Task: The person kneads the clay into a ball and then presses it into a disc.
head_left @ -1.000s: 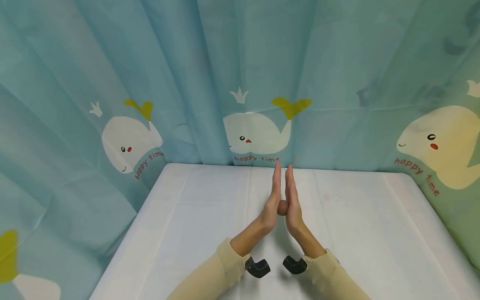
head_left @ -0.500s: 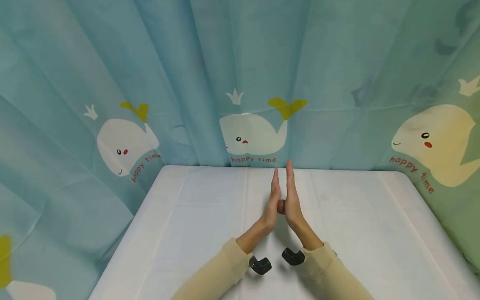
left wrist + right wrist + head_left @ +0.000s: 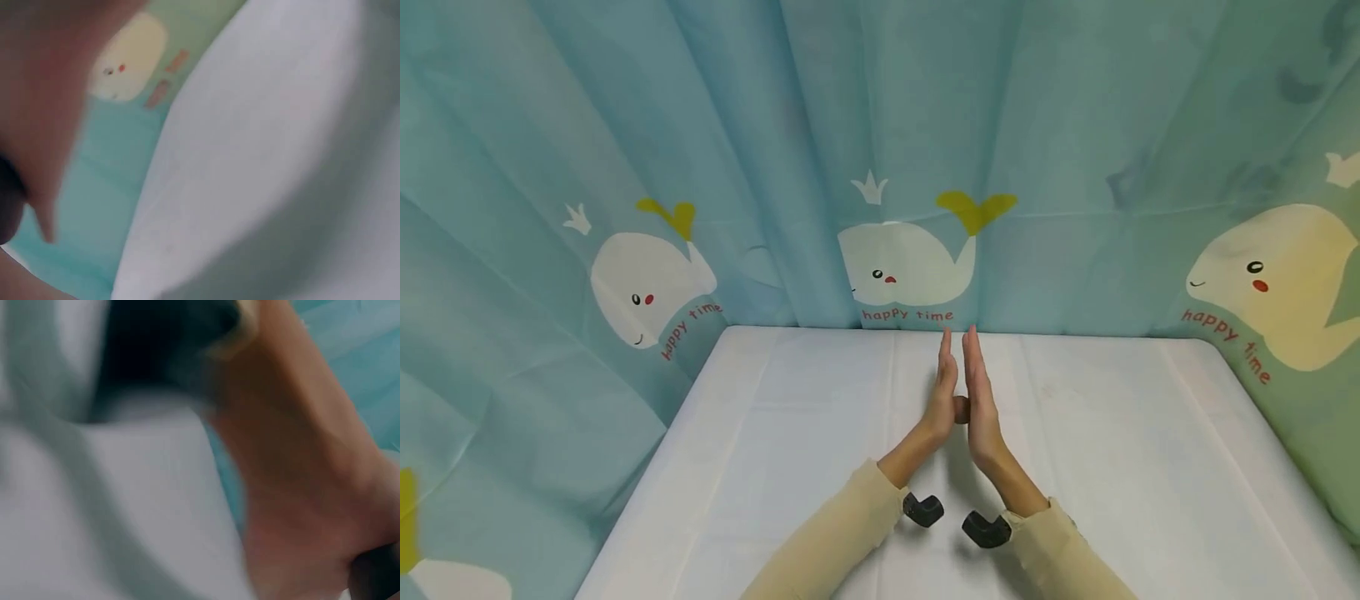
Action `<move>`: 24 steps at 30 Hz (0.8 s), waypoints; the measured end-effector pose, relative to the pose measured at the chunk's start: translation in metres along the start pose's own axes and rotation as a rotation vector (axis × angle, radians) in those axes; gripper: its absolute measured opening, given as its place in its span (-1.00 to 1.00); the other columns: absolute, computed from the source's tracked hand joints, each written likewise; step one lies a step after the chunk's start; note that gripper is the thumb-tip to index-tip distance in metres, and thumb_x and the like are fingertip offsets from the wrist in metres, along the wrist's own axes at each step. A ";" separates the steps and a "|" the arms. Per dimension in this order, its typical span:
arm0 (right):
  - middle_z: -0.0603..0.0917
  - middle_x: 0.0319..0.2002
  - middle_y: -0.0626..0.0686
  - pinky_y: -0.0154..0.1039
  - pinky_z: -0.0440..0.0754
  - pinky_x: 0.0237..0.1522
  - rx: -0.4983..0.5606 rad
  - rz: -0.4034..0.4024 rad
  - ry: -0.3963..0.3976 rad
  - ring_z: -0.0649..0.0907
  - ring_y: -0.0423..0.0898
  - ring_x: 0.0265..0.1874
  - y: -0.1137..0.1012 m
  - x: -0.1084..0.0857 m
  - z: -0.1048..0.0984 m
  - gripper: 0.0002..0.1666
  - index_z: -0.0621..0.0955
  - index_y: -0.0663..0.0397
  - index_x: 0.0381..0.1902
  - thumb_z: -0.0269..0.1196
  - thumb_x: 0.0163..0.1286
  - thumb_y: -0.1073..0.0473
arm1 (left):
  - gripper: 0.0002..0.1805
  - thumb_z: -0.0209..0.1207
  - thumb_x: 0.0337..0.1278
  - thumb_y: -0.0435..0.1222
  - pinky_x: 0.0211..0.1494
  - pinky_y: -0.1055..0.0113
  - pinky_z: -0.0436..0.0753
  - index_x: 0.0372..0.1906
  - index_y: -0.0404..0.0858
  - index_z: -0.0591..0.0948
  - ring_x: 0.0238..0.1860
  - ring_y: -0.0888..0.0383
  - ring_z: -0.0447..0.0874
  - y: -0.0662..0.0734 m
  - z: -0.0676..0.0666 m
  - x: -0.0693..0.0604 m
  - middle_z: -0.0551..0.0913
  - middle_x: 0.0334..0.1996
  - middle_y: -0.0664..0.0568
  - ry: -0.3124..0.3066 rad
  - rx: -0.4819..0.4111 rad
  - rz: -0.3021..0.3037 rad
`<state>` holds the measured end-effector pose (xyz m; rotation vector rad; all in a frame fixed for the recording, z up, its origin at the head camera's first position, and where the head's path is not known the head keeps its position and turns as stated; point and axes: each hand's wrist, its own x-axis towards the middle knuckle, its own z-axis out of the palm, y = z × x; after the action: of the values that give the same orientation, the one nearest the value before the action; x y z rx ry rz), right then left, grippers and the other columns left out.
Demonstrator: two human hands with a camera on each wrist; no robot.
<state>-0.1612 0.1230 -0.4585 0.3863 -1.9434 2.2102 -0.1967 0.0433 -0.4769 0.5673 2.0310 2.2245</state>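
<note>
A small brown ball is held between two facing palms above the white table, mostly covered by them. My left hand lies flat against its left side with straight fingers pointing forward. Against the other side presses my right hand, its fingers also straight. Toward the fingertips a narrow gap separates the hands. In the left wrist view, part of a hand appears blurred, beside a dark rounded thing. A blurred hand and wrist fill much of the right wrist view, with a dark piece at the lower right.
The white table spreads under both hands. Behind and beside it hangs a blue-green curtain printed with whales. Black angled mounts sit at the left wrist and the right wrist.
The palms slide against each other around the ball. Since half a second ago, the left hand has moved slightly forward and the right hand slightly back, bringing the fingertips nearly level.
</note>
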 end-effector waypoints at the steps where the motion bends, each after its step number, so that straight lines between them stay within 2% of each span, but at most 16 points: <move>1: -0.14 0.66 -0.22 0.09 -0.28 0.55 -0.003 -0.003 0.010 -0.17 -0.22 0.62 -0.002 0.004 -0.002 -0.32 -0.17 -0.41 0.68 -0.51 0.68 -0.25 | -0.28 -0.57 0.61 0.18 0.32 0.23 0.31 0.69 0.03 -0.26 0.34 0.24 0.28 0.000 0.002 -0.003 -0.29 0.67 0.08 -0.010 -0.007 -0.008; 3: -0.10 0.65 -0.23 0.06 -0.28 0.56 0.000 0.002 0.035 -0.15 -0.25 0.61 -0.003 0.013 -0.008 -0.34 -0.15 -0.50 0.67 -0.48 0.69 -0.26 | -0.29 -0.56 0.63 0.15 0.32 0.25 0.33 0.69 0.02 -0.27 0.35 0.22 0.29 0.004 0.006 -0.009 -0.31 0.67 0.07 -0.034 -0.047 0.005; 4: -0.09 0.65 -0.22 0.05 -0.28 0.56 0.003 0.005 0.048 -0.15 -0.25 0.61 -0.003 0.017 -0.012 -0.35 -0.14 -0.52 0.66 -0.47 0.69 -0.26 | -0.30 -0.56 0.65 0.12 0.41 0.20 0.30 0.69 -0.02 -0.27 0.41 0.14 0.27 0.008 0.009 -0.012 -0.32 0.67 0.04 -0.046 -0.068 0.029; 5: -0.09 0.66 -0.22 0.04 -0.30 0.56 0.013 0.013 0.058 -0.16 -0.26 0.61 -0.002 0.021 -0.016 -0.35 -0.13 -0.54 0.66 -0.45 0.69 -0.26 | -0.30 -0.56 0.66 0.10 0.56 0.14 0.09 0.69 -0.06 -0.28 0.58 0.14 -0.02 0.013 0.010 -0.013 -0.34 0.67 0.04 -0.058 -0.094 0.052; 6: -0.10 0.66 -0.22 0.03 -0.30 0.57 0.025 0.022 0.067 -0.16 -0.26 0.61 0.000 0.024 -0.019 -0.35 -0.13 -0.55 0.66 -0.44 0.69 -0.26 | -0.30 -0.56 0.66 0.09 0.60 0.10 0.01 0.69 -0.07 -0.28 0.62 0.10 -0.10 0.019 0.012 -0.015 -0.35 0.67 0.06 -0.070 -0.123 0.066; 7: -0.12 0.66 -0.21 0.02 -0.31 0.57 0.038 0.030 0.068 -0.17 -0.25 0.61 0.003 0.026 -0.022 -0.35 -0.13 -0.55 0.66 -0.44 0.69 -0.27 | -0.29 -0.58 0.66 0.10 0.63 0.07 -0.22 0.68 -0.09 -0.29 0.64 0.13 -0.38 0.026 0.013 -0.016 -0.36 0.67 0.06 -0.079 -0.144 0.084; 9: -0.18 0.67 -0.17 0.05 -0.32 0.57 0.057 0.056 0.054 -0.21 -0.21 0.62 0.007 0.025 -0.024 -0.33 -0.18 -0.52 0.66 -0.45 0.68 -0.29 | -0.27 -0.60 0.64 0.13 0.63 0.00 -0.28 0.68 -0.09 -0.29 0.65 0.10 -0.43 0.038 0.014 -0.015 -0.37 0.67 0.07 -0.095 -0.149 0.122; 12: -0.22 0.67 -0.11 0.09 -0.26 0.58 0.090 0.089 0.013 -0.21 -0.14 0.63 0.010 0.015 -0.017 -0.27 -0.24 -0.42 0.67 -0.49 0.66 -0.35 | -0.25 -0.60 0.61 0.16 0.63 -0.02 -0.28 0.69 -0.08 -0.26 0.65 0.15 -0.38 0.048 0.012 -0.011 -0.31 0.68 0.09 -0.063 -0.068 0.172; 15: -0.19 0.67 -0.08 -0.04 -0.14 0.59 0.144 0.094 -0.004 -0.18 -0.12 0.63 0.002 0.003 -0.003 -0.24 -0.24 -0.35 0.68 -0.51 0.65 -0.35 | -0.24 -0.57 0.62 0.16 0.63 -0.06 -0.25 0.69 -0.11 -0.22 0.65 0.15 -0.32 0.043 0.005 0.000 -0.24 0.68 0.08 0.001 0.035 0.205; 18: -0.13 0.67 -0.10 -0.28 0.08 0.51 0.206 0.070 0.025 -0.10 -0.15 0.63 -0.013 0.000 0.003 -0.27 -0.18 -0.38 0.69 -0.49 0.67 -0.33 | -0.21 -0.55 0.59 0.23 0.62 -0.09 -0.20 0.69 -0.07 -0.20 0.65 0.16 -0.29 0.030 0.002 0.006 -0.22 0.68 0.12 0.005 0.079 0.176; 20: -0.11 0.67 -0.11 -0.42 0.26 0.32 0.225 0.052 0.045 -0.04 -0.23 0.60 -0.020 0.001 0.001 -0.29 -0.14 -0.44 0.68 -0.48 0.67 -0.33 | -0.22 -0.54 0.58 0.25 0.62 -0.10 -0.19 0.69 -0.01 -0.22 0.65 0.17 -0.31 0.024 0.004 0.003 -0.24 0.68 0.15 -0.029 0.092 0.149; 21: -0.11 0.67 -0.12 -0.47 0.39 0.13 0.222 0.044 0.053 0.22 -0.27 0.51 -0.022 0.003 -0.002 -0.28 -0.13 -0.46 0.68 -0.46 0.66 -0.34 | -0.22 -0.55 0.58 0.25 0.61 -0.11 -0.19 0.69 0.01 -0.23 0.64 0.17 -0.33 0.023 0.005 0.000 -0.26 0.68 0.16 -0.048 0.089 0.136; 22: -0.11 0.67 -0.11 -0.48 0.46 -0.07 0.216 0.035 0.058 0.46 -0.30 0.30 -0.022 0.005 -0.005 -0.28 -0.13 -0.48 0.68 -0.43 0.66 -0.36 | -0.23 -0.57 0.58 0.24 0.61 -0.10 -0.20 0.69 0.02 -0.25 0.64 0.17 -0.35 0.023 0.007 -0.003 -0.28 0.68 0.16 -0.070 0.080 0.123; 23: -0.11 0.67 -0.11 -0.48 0.48 -0.25 0.198 0.022 0.062 0.60 -0.33 0.00 -0.022 0.007 -0.008 -0.28 -0.12 -0.49 0.67 -0.42 0.65 -0.36 | -0.25 -0.58 0.60 0.22 0.62 -0.10 -0.20 0.69 0.00 -0.27 0.65 0.14 -0.36 0.024 0.009 -0.007 -0.30 0.68 0.13 -0.092 0.058 0.122; 24: -0.12 0.67 -0.12 -0.46 0.39 -0.45 0.173 0.012 0.067 0.56 -0.39 -0.09 -0.020 0.009 -0.012 -0.29 -0.11 -0.51 0.67 -0.40 0.65 -0.36 | -0.25 -0.58 0.61 0.20 0.62 -0.09 -0.21 0.68 -0.01 -0.29 0.65 0.11 -0.37 0.028 0.011 -0.009 -0.33 0.67 0.11 -0.113 0.023 0.118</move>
<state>-0.1651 0.1372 -0.4378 0.3206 -1.7324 2.3750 -0.1794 0.0472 -0.4508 0.8155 2.0191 2.1789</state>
